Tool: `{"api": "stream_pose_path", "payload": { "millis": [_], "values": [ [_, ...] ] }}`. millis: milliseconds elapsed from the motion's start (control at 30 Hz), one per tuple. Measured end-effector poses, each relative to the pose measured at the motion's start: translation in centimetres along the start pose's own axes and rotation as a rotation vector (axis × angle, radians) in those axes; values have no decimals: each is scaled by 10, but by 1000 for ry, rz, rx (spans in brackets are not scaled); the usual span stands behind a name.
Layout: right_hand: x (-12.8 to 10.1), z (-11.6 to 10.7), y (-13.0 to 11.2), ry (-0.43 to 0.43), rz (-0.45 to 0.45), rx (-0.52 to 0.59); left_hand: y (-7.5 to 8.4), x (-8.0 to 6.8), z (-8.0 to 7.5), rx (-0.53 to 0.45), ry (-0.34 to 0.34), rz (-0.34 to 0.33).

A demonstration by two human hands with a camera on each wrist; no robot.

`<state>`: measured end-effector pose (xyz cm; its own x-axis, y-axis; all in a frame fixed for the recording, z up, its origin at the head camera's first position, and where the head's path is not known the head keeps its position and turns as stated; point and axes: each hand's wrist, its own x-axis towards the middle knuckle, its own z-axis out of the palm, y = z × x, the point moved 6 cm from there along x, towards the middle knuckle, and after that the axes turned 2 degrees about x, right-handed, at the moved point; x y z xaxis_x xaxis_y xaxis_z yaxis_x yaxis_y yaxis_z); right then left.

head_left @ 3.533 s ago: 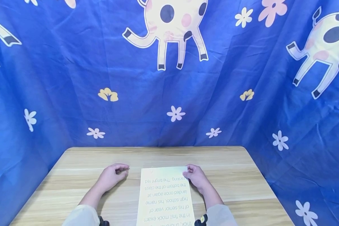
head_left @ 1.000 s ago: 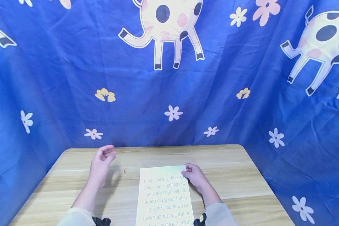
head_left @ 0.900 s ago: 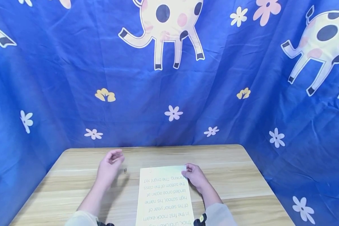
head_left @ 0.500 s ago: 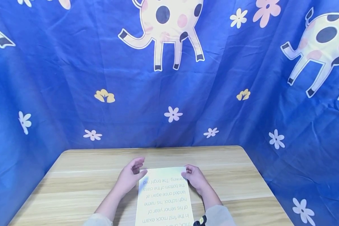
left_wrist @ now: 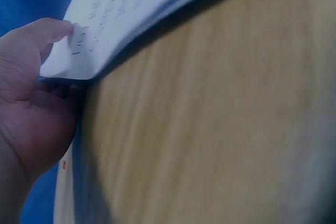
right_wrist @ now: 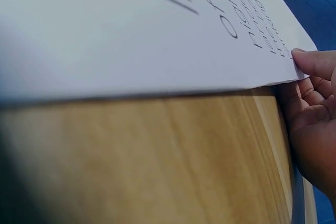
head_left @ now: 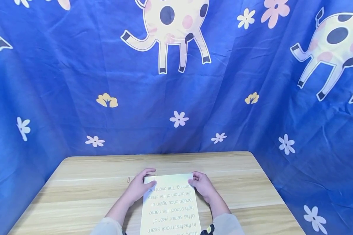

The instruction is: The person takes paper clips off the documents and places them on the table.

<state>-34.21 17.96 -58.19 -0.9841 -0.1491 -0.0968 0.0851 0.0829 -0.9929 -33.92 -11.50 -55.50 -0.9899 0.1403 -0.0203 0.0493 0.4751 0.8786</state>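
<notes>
A printed sheet of paper (head_left: 170, 205) is laid on the wooden desk (head_left: 76, 195), with its long axis running from the near edge, by the person, straight away toward the backdrop. Its far short edge is pointed at the blue curtain (head_left: 76, 81); the near end is cut off by the bottom of the head view. The lines of print are seen upside down from the head camera, so the top of the text is turned toward the person.

The far left corner of the sheet is pinched by the left hand (head_left: 141, 187): in the left wrist view the thumb (left_wrist: 47, 30) is laid on the printed face and the curled fingers are tucked under the corner, which is lifted slightly off the desk. The far right corner is held in the same way by the right hand (head_left: 203, 186), with a fingertip (right_wrist: 312, 61) pressed on the edge of the page and the other fingers curled beneath it. Both hands are closed on the paper rather than spread flat.

A small paper clip (head_left: 128, 180) is lying on the desk just left of the left hand, apart from the sheet. A cartoon cow and flowers are printed on the curtain.
</notes>
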Motion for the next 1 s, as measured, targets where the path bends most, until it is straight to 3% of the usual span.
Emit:
{"api": "stream_pose_path", "payload": {
  "millis": [200, 1000],
  "values": [
    [1, 0, -2, 4, -11, -6, -3, 2, 3, -25, 17, 30],
    [2, 0, 0, 4, -10, -10, -11, -1, 3, -48, -17, 1]
  ]
}}
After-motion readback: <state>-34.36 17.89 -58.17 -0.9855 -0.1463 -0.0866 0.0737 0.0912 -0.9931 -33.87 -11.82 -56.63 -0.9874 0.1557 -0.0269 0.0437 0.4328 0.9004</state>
